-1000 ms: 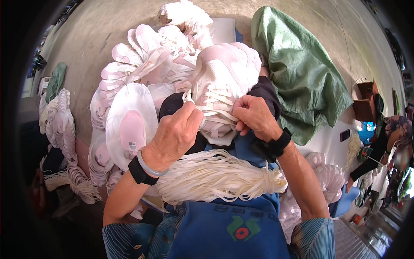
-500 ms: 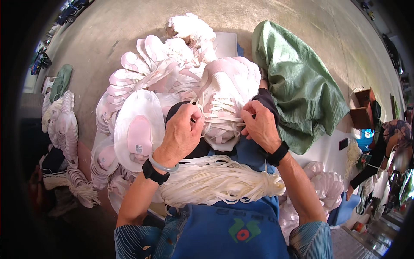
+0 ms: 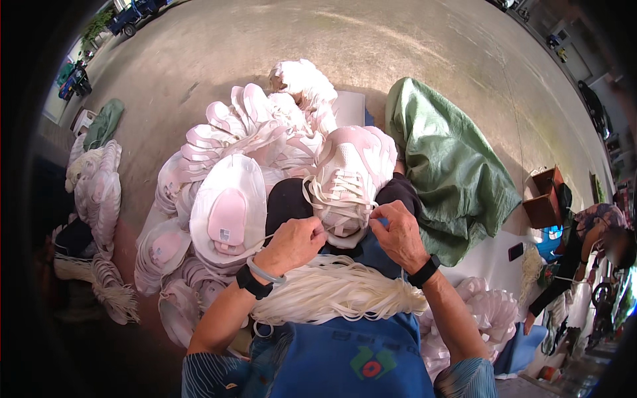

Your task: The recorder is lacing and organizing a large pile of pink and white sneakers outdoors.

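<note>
A white and pale pink shoe upper (image 3: 361,149) rests over my dark-clad knees, with a cream shoelace (image 3: 346,184) threaded through its eyelets. My left hand (image 3: 293,242) is closed just below the upper's near left side. A strand of the lace shows beside its knuckles. At the near right side my right hand (image 3: 396,233) pinches with thumb and forefinger, and lace runs toward its fingertips. Across my lap, under both wrists, lies a thick bundle of cream laces (image 3: 338,285). The lace ends inside my fingers are mostly hidden.
More pink-white uppers (image 3: 229,129) are piled at the left, one (image 3: 227,215) with its pink insole facing up. A green cloth sack (image 3: 444,166) stands at the right. Another person (image 3: 584,245) bends at the far right, near a phone (image 3: 515,251).
My view has tilted upward, so the scene sits lower. Both hands have drawn back toward me from the upper's sides, the left one farther. The upper remains on my knees.
</note>
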The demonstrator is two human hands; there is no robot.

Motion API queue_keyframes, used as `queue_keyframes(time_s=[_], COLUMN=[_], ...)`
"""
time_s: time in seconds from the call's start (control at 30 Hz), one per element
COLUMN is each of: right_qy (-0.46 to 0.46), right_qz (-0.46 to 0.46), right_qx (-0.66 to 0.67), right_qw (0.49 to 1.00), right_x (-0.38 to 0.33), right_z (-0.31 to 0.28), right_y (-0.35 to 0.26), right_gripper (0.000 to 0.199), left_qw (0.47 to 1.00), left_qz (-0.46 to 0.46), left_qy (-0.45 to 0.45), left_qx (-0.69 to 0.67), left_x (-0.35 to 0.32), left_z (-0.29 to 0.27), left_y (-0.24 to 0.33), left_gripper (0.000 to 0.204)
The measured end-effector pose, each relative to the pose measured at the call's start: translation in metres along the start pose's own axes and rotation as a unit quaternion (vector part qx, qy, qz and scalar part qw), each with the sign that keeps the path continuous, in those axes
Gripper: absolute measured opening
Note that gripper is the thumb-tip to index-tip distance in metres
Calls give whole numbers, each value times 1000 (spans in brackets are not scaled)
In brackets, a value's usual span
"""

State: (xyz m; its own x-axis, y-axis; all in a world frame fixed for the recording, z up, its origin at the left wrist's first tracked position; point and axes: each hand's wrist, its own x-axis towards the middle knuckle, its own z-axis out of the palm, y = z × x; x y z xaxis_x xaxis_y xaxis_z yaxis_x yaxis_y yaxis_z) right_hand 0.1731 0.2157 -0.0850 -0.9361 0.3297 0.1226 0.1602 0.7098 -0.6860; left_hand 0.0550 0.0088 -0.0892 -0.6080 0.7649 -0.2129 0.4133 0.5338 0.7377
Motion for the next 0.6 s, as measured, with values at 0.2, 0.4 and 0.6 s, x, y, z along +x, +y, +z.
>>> queue_keyframes(time_s=[0.2, 0.4, 0.6], right_qy=[58, 120, -11], right_qz=[36, 39, 206], right_qx=[17, -45, 133], right_qw=[997, 991, 969], right_x=[1, 25, 46], right_z=[18, 33, 27], right_y=[19, 46, 34], right_gripper=[23, 53, 65], left_qw=[998, 999, 997], left_qz=[45, 53, 70], left_qy=[11, -3, -1], left_qx=[34, -10, -21], left_x=[-16, -22, -18], left_z=[22, 39, 51], left_y=[1, 22, 17], left_gripper=[21, 35, 45])
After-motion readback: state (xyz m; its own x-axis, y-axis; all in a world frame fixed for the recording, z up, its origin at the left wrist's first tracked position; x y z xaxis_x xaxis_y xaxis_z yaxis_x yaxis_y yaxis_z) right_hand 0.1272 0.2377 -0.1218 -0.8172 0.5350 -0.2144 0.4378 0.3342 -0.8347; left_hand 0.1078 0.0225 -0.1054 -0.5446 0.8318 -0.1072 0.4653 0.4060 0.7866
